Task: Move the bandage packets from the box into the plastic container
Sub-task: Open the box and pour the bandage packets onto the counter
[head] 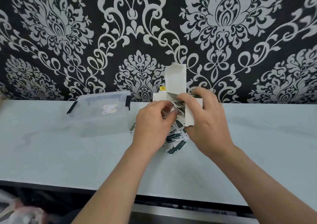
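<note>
Your right hand (206, 120) grips the box (175, 77); your left hand (152, 123) seems to pinch bandage packets (179, 105) at its mouth, with the plastic container (96, 120) at nine o'clock.

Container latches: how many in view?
2. One black latch on the plastic container's left end, the other latch on its right end. More may be hidden.
</note>
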The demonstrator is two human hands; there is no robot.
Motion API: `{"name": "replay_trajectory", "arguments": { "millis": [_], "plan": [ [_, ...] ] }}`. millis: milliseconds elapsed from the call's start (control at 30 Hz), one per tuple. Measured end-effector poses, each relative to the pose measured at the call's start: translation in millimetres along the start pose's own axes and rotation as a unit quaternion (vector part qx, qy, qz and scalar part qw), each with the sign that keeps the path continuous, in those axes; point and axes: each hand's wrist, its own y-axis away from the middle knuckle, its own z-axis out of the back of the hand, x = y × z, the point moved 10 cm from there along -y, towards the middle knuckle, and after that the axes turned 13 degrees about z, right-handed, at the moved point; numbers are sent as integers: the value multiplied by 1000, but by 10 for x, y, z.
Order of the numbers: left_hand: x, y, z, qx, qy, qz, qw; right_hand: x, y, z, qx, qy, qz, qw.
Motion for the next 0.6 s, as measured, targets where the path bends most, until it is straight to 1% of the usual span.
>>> {"name": "replay_trajectory", "arguments": {
  "millis": [133, 233, 300, 467, 600],
  "plan": [
    [17, -28, -82, 37, 120, 74, 989, -24, 12, 9, 8, -20, 1, 1000],
    [121, -52, -175, 58, 160, 130, 977, 2, 15, -8, 23, -37, 19, 999],
    [169, -61, -166, 50, 175, 145, 973, -2, 17, -8, 24, -38, 24, 999],
    [197, -95, 51, -14, 137, 110, 984, -163, 66, -33, 42, 19, -12, 999],
    [161, -78, 189, -31, 88, 49, 994, -276, 103, -45, 48, 57, -47, 996]
  ]
}}
